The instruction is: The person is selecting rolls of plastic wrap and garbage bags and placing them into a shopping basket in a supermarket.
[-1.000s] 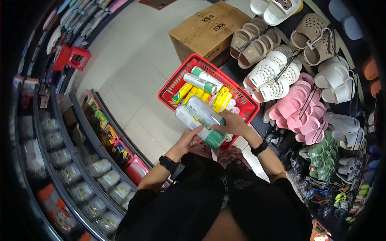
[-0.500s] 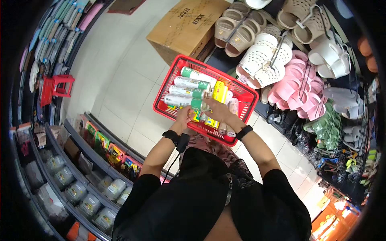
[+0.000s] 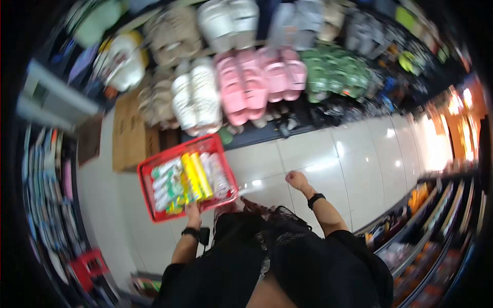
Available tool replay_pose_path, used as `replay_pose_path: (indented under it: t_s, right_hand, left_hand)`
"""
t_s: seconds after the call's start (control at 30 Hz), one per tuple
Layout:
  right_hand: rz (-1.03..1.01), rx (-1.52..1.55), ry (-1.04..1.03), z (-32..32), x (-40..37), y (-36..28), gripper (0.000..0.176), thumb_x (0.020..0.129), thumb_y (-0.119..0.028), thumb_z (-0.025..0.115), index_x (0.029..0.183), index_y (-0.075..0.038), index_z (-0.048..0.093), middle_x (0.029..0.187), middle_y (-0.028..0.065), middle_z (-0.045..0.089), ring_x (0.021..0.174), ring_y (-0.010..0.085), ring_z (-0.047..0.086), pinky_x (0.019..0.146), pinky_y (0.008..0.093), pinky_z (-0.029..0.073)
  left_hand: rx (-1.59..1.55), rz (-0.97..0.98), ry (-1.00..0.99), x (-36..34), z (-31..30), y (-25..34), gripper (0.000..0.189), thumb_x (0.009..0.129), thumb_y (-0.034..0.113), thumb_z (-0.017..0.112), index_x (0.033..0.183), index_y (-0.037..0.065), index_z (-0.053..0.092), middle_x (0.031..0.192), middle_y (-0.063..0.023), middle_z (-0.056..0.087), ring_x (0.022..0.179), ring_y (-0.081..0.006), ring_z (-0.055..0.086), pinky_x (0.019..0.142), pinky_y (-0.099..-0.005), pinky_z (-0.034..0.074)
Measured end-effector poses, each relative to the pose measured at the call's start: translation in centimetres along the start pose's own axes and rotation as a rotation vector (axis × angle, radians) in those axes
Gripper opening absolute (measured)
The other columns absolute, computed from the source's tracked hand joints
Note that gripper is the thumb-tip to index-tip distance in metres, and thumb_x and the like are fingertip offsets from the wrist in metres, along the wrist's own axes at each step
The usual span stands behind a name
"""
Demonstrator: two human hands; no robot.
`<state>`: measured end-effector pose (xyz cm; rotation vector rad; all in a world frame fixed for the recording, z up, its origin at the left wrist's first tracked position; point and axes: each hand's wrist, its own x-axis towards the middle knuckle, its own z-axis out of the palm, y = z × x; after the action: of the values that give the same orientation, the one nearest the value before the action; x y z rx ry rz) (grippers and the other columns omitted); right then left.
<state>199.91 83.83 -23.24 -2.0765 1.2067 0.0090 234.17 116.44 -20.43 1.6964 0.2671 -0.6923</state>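
A red plastic shopping basket (image 3: 146, 191) is at my front left, tilted slightly in view. My left hand (image 3: 193, 212) is closed at its near side, wrapped on the basket's edge or handle; blur hides which. Inside lie several white-and-green rolls (image 3: 163, 186), yellow packages (image 3: 197, 174) beside them, and pale pink-white rolls (image 3: 217, 175) along the right end. Out to the right, apart from the basket, my right hand (image 3: 298, 180) hangs over the floor with curled fingers and nothing visible in them. Dark bands circle both wrists.
Racks of sandals, pink ones (image 3: 240, 87) and green ones (image 3: 336, 74) among them, line the far side. A cardboard box (image 3: 128, 131) stands behind the basket. A red stool (image 3: 90, 268) is at lower left. Shelves (image 3: 431, 241) run along the right.
The view has turned to the right. My right hand has left the basket's contents and swung out to the right. My left hand has moved from the rolls to the basket's near side.
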Motion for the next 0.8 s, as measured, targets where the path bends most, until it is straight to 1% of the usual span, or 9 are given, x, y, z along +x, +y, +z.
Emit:
replay_pose_path:
  t_s: [0.1,0.13,0.27,0.33,0.5,0.67,0.73,0.77,0.8]
  right_hand:
    - [0.102,0.273,0.054,-0.3,-5.3,14.3,0.026,0.074,-0.026,0.056,0.072,-0.001,0.064,0.056,0.0113,0.060,0.047,0.0190,0.057,0.051,0.0328,0.048]
    - [0.456,0.322,0.008,-1.8,-8.0,16.1,0.024,0.073,-0.024,0.056,0.069,-0.001,0.064,0.055,0.0093,0.060,0.047,0.0186,0.056,0.049,0.0315,0.047]
    - [0.878,0.345,-0.068,-3.7,-18.8,25.9,0.021,0.071,-0.021,0.055,0.067,-0.002,0.063,0.057,0.0095,0.060,0.049,0.0191,0.059,0.046,0.0322,0.048]
    - [0.940,0.450,-0.016,-4.2,-23.8,29.3,0.022,0.071,-0.020,0.055,0.071,0.000,0.063,0.063,0.0111,0.063,0.052,0.0197,0.061,0.047,0.0324,0.049]
    - [1.128,0.899,0.194,-7.3,-30.1,32.9,0.025,0.072,-0.017,0.055,0.076,0.006,0.062,0.073,0.0153,0.064,0.058,0.0236,0.064,0.051,0.0345,0.050]
    - [1.120,1.031,0.276,-10.9,-27.0,37.4,0.027,0.074,-0.017,0.055,0.082,0.008,0.062,0.075,0.0141,0.065,0.059,0.0232,0.064,0.051,0.0320,0.051]
    - [1.050,1.031,0.291,-13.0,-24.0,39.5,0.029,0.074,-0.020,0.056,0.088,0.005,0.063,0.075,0.0133,0.065,0.058,0.0214,0.064,0.053,0.0323,0.051]
    - [1.063,1.039,0.311,-14.3,-22.4,40.5,0.029,0.074,-0.020,0.056,0.088,0.005,0.063,0.075,0.0133,0.065,0.058,0.0214,0.064,0.053,0.0323,0.051]
    - [0.999,1.014,0.338,-15.7,-20.7,41.7,0.030,0.074,-0.021,0.055,0.089,0.004,0.063,0.075,0.0132,0.065,0.059,0.0209,0.064,0.054,0.0322,0.051]
  left_hand:
    - [0.279,0.181,-0.242,-2.8,5.0,-1.0,0.022,0.084,0.021,0.058,0.068,0.016,0.043,0.053,0.0059,0.039,0.042,-0.0055,0.036,0.035,-0.0227,0.027]
    - [0.280,0.151,-0.161,-3.6,7.2,-1.7,0.020,0.084,0.021,0.057,0.070,0.016,0.044,0.054,0.0057,0.039,0.043,-0.0054,0.037,0.035,-0.0228,0.028]
    - [0.451,0.405,-0.099,-8.4,14.6,-3.9,0.018,0.082,0.019,0.055,0.072,0.008,0.045,0.054,-0.0012,0.041,0.040,-0.0126,0.041,0.035,-0.0278,0.036]
    - [0.564,0.524,-0.088,-8.3,17.0,-5.8,0.019,0.081,0.018,0.055,0.072,0.005,0.045,0.053,-0.0034,0.042,0.039,-0.0149,0.043,0.035,-0.0297,0.038]
    - [0.999,0.325,-0.232,-6.8,26.0,-8.1,0.023,0.076,0.018,0.059,0.067,-0.001,0.052,0.054,-0.0119,0.054,0.041,-0.0203,0.053,0.041,-0.0339,0.044]
    - [1.502,0.581,-0.608,-5.3,39.6,-8.4,0.020,0.073,0.018,0.062,0.072,-0.001,0.057,0.061,-0.0155,0.060,0.053,-0.0205,0.060,0.048,-0.0373,0.047]
    - [1.299,-0.009,-0.759,-5.4,45.8,-8.3,0.024,0.073,0.023,0.062,0.077,0.000,0.058,0.062,-0.0153,0.060,0.060,-0.0251,0.062,0.056,-0.0392,0.048]
    - [1.310,-0.003,-0.780,-5.5,49.2,-8.1,0.024,0.073,0.023,0.062,0.077,0.000,0.058,0.062,-0.0153,0.060,0.060,-0.0251,0.062,0.056,-0.0392,0.048]
    - [1.745,0.540,-1.191,-6.6,53.2,-6.8,0.025,0.073,0.025,0.061,0.079,0.002,0.058,0.062,-0.0147,0.060,0.063,-0.0276,0.062,0.060,-0.0395,0.048]
